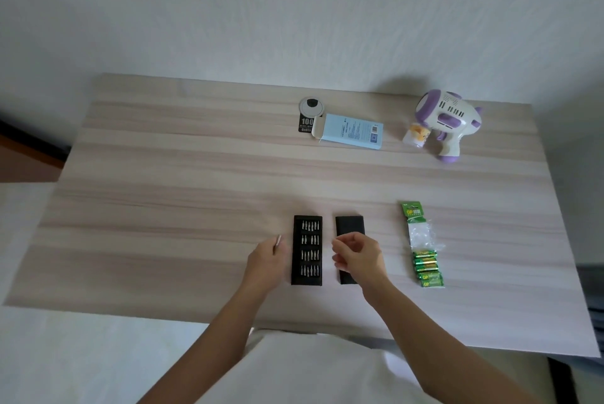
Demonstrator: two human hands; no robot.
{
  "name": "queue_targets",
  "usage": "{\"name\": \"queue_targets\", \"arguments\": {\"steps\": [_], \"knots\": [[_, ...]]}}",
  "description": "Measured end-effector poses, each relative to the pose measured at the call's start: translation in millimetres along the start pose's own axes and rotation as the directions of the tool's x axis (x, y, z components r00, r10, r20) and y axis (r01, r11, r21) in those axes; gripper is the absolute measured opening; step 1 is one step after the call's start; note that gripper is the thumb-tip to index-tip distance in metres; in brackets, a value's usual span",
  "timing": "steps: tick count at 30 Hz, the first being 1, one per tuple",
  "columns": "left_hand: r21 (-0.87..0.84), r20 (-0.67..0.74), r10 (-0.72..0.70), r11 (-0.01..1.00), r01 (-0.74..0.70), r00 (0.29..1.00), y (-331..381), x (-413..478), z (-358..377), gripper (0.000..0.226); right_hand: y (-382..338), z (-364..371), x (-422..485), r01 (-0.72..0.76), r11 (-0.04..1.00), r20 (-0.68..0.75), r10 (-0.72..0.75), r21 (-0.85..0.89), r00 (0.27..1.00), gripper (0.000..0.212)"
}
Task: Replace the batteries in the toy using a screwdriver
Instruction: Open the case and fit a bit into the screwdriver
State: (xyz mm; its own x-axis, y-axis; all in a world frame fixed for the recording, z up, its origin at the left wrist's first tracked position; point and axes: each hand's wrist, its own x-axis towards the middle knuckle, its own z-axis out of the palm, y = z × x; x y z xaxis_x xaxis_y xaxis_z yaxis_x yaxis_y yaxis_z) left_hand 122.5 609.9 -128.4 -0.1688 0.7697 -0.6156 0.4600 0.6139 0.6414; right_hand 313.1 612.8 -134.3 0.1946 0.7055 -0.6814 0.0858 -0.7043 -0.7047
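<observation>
— While our left hand (264, 260) grips the silver screwdriver (278, 240) beside the bit tray (306, 250), where's the toy (446, 122)?
— Far right on the desk (163, 191), well apart from us; the batteries (427, 268) lie nearer. Our right hand (358, 255) hovers over the black cover (349, 225), fingers (341, 244) curled; we cannot tell whether they pinch anything.

The left hand (264, 261) gripped a silver screwdriver (278, 240) beside the bit tray (306, 250). The right hand (358, 256), fingers curled, hovered over the black lid (349, 225).
</observation>
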Motion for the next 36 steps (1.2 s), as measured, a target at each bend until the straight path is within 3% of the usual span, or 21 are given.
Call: {"name": "queue_targets", "arguments": {"steps": [5, 10, 12, 18, 26, 36], "knots": [[-0.013, -0.008, 0.123, 0.992, -0.123, 0.992, 40, -9, 2, 0.033, -16, -41, -12, 0.121, 0.992, -0.016, -0.120, 0.040, 0.993, 0.007], [-0.039, -0.026, 0.314, 0.948, -0.315, 0.949, 88, -32, 22, 0.013, -36, -97, -25, 0.196, 0.973, -0.075, -0.189, 0.118, 0.979, 0.010], [-0.048, -0.057, 0.431, 0.900, -0.433, 0.901, 106, -45, 33, 0.007, -48, -119, -31, 0.246, 0.955, -0.112, -0.230, 0.164, 0.967, 0.010], [-0.002, 0.030, 0.687, 0.727, -0.687, 0.726, 154, -82, 63, 0.003, -84, -170, -62, 0.419, 0.874, -0.135, -0.397, 0.244, 0.908, 0.015], [-0.046, 0.001, 0.795, 0.606, -0.794, 0.607, 182, -115, 92, 0.010, -93, -202, -95, 0.645, 0.759, -0.106, -0.636, 0.092, 0.764, 0.013], [-0.024, 0.010, 0.800, 0.600, -0.800, 0.600, 186, -128, 98, 0.003, -80, -205, -97, 0.669, 0.742, -0.092, -0.664, 0.039, 0.742, 0.010]]}}
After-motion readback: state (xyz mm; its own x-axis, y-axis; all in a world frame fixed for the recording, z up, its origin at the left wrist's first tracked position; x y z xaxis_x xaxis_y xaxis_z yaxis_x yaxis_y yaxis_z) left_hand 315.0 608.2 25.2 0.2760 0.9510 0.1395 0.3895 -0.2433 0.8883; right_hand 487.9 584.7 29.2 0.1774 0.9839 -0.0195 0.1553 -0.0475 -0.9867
